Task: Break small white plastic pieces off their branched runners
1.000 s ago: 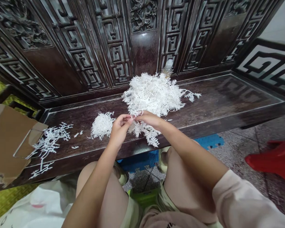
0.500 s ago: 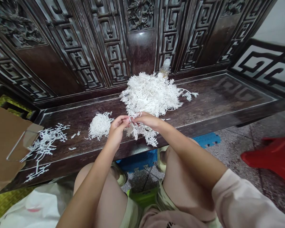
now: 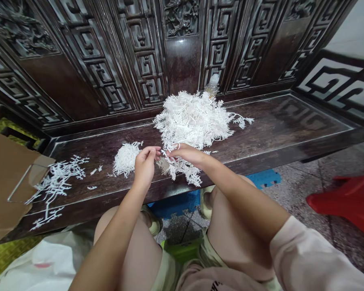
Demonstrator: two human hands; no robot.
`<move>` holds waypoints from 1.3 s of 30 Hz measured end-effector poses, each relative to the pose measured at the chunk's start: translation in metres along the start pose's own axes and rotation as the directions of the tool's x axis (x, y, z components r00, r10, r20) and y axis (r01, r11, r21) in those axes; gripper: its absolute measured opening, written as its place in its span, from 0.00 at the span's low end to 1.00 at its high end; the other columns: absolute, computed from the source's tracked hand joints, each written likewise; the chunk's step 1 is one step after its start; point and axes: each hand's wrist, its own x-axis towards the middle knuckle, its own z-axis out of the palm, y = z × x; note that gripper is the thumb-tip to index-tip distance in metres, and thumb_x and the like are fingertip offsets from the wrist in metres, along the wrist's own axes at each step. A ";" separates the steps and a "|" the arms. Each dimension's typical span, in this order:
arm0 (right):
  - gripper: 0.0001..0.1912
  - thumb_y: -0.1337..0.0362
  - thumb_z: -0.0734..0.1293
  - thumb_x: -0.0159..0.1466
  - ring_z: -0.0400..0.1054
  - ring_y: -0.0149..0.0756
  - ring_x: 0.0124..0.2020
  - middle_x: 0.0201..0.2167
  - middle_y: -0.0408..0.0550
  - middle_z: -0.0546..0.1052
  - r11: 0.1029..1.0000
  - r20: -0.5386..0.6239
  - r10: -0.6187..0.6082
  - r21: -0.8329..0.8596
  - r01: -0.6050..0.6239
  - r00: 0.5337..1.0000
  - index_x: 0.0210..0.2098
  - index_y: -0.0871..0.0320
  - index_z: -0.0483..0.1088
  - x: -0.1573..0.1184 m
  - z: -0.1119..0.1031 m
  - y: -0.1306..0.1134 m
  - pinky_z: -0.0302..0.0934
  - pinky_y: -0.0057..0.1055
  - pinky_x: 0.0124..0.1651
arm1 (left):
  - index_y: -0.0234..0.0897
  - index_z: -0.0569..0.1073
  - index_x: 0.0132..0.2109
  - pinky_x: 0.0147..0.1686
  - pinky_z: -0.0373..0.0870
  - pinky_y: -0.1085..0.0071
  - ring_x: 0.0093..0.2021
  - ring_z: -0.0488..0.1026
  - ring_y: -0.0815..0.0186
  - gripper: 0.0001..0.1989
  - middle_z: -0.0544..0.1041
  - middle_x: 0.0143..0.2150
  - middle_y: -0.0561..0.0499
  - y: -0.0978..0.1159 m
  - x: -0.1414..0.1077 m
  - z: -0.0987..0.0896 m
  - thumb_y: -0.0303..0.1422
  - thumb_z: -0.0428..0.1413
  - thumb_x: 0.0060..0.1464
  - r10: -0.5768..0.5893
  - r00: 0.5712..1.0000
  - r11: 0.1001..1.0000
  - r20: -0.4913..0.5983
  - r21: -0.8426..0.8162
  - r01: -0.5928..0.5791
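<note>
My right hand (image 3: pixel 186 153) is closed on a white plastic foliage sprig (image 3: pixel 172 167), whose feathery ends hang below the fingers at the front of a big heap of the same sprigs (image 3: pixel 195 119). Just left of it, my left hand (image 3: pixel 145 159) is pinched, thumb against fingers, close to the sprig's stem. Whatever lies between those fingertips is too small to make out. Beside the left hand is a smaller pile of white pieces (image 3: pixel 125 159) on the dark wooden bench (image 3: pixel 269 129).
Bare white branched stems (image 3: pixel 60 178) lie at the left, by a cardboard piece (image 3: pixel 12 178) and a bent wire (image 3: pixel 20 184). A clear bottle (image 3: pixel 212 85) stands behind the heap, against the carved backrest (image 3: pixel 182 60). At right is a red plastic object (image 3: pixel 346 202).
My left hand has moved slightly left, away from my right hand, opening a small gap between their fingertips. The right hand stays nearly in place with the sprig.
</note>
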 end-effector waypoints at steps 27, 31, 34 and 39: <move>0.04 0.66 0.60 0.49 0.56 0.27 0.26 0.22 0.41 0.64 0.968 0.068 -0.004 -0.250 0.021 0.998 0.24 0.61 0.62 0.001 0.005 0.004 0.50 0.27 0.32 | 0.36 0.71 0.37 0.33 0.63 0.71 0.32 0.67 0.68 0.12 0.70 0.34 0.50 -0.006 0.001 0.001 0.38 0.53 0.45 -0.006 0.978 0.955 0.209 0.292 -0.057; 0.03 0.68 0.59 0.49 0.53 0.26 0.25 0.21 0.39 0.61 0.915 0.179 -0.009 -0.396 0.080 0.984 0.25 0.61 0.61 0.002 0.006 0.008 0.49 0.26 0.31 | 0.37 0.70 0.42 0.32 0.62 0.71 0.31 0.65 0.68 0.17 0.68 0.33 0.50 -0.013 0.002 0.002 0.40 0.51 0.46 -0.046 0.972 0.892 0.229 0.447 -0.063; 0.02 0.68 0.59 0.49 0.52 0.26 0.25 0.21 0.38 0.60 0.919 0.209 -0.006 -0.384 0.087 0.978 0.25 0.61 0.61 0.001 0.005 0.008 0.48 0.26 0.30 | 0.38 0.70 0.41 0.33 0.61 0.71 0.31 0.64 0.68 0.14 0.66 0.29 0.52 -0.012 0.002 0.000 0.38 0.51 0.47 -0.024 0.961 0.872 0.276 0.476 -0.115; 0.08 0.62 0.61 0.53 0.54 0.26 0.25 0.21 0.39 0.62 0.967 0.187 0.016 -0.254 0.032 0.982 0.26 0.61 0.63 0.000 0.002 0.010 0.50 0.26 0.31 | 0.37 0.69 0.30 0.32 0.60 0.73 0.30 0.65 0.68 0.07 0.68 0.29 0.53 0.001 -0.002 -0.005 0.36 0.52 0.46 0.024 0.969 0.887 0.246 0.442 -0.134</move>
